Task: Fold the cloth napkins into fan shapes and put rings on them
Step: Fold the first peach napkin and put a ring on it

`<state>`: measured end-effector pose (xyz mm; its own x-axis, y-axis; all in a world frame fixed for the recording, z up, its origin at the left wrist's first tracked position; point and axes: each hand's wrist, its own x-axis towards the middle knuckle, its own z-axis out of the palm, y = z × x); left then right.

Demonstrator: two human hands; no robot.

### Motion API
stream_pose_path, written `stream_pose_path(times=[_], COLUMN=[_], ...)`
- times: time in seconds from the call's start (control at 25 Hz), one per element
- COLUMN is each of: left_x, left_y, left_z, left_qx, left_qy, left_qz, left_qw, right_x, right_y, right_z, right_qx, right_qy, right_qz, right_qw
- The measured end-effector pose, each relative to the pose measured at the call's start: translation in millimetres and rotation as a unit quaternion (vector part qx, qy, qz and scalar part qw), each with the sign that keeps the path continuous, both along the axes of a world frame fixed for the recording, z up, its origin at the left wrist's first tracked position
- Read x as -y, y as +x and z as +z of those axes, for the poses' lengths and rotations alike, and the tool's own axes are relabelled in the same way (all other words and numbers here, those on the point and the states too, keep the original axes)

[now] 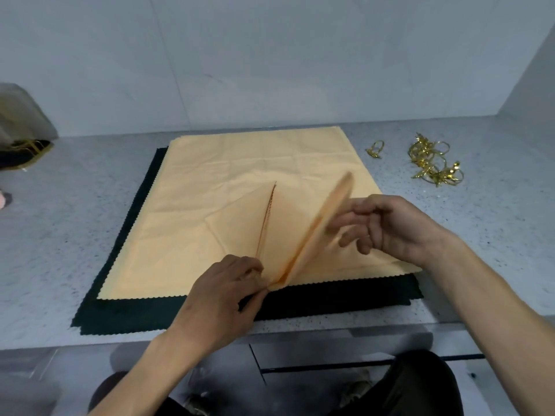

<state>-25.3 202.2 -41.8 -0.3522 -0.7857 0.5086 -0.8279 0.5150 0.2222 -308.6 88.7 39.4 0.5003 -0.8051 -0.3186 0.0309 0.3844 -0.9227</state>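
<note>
A pale orange napkin (228,175) lies spread on a stack of dark green napkins (126,313) on the grey counter. Part of it is gathered into a raised pleated fold (318,226) that runs from the near edge up to the right. My left hand (222,301) pinches the base of the pleats at the near edge. My right hand (387,226) pinches the upper end of the raised fold, which looks blurred. A single gold ring (375,149) and a heap of gold rings (432,160) lie on the counter at the back right.
A grey cloth bag (21,115) with gold cord sits at the far left by the wall. The counter's front edge (300,334) runs just below the napkins, with my legs under it. A wall closes the back and right.
</note>
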Motion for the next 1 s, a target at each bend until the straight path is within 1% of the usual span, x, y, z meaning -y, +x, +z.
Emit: stream_pose_path(times=[0.04,0.12,0.2,0.28,0.32,0.4,0.48,0.56,0.64,0.76,0.84,0.92,1.0], left_x=[-1,-2,-4,-4,-4,-5,-4,-5,-5,-5,-5,-3,-2], left_y=[-2,-7,-15,-20,-21,-24,-26,-29,-30,-31,-32,-31,-30], left_z=[1,1,2,4,4,8,7,6,5,4,3,0,-3], left_qx=[-0.011,-0.03,-0.05,-0.084,-0.102,-0.129,-0.118,-0.11,-0.111,-0.09,-0.068,-0.054,-0.028], left_qy=[0.003,0.008,0.025,0.041,0.044,0.053,0.042,0.039,0.044,0.03,0.033,0.053,0.059], left_qz=[0.008,0.022,0.053,0.101,0.121,0.155,0.154,0.158,0.166,0.157,0.159,0.161,0.157], left_qw=[1.0,0.999,0.997,0.991,0.986,0.978,0.98,0.981,0.979,0.983,0.984,0.984,0.985], right_x=[6,17,26,34,38,43,44,43,43,48,52,55,56], right_y=[10,32,52,71,79,92,101,104,106,112,117,122,127], right_z=[-1,-7,-16,-25,-30,-39,-45,-50,-55,-61,-66,-70,-75], right_qx=[-0.008,-0.07,-0.147,-0.208,-0.248,-0.348,-0.42,-0.456,-0.482,-0.538,-0.572,-0.601,-0.62], right_qy=[-0.012,-0.056,-0.1,-0.15,-0.185,-0.253,-0.297,-0.338,-0.387,-0.462,-0.495,-0.495,-0.485], right_qz=[-0.001,-0.017,-0.074,-0.133,-0.153,-0.169,-0.168,-0.16,-0.133,-0.076,-0.047,-0.03,-0.026], right_qw=[1.0,0.996,0.981,0.957,0.939,0.887,0.841,0.808,0.775,0.701,0.652,0.627,0.615])
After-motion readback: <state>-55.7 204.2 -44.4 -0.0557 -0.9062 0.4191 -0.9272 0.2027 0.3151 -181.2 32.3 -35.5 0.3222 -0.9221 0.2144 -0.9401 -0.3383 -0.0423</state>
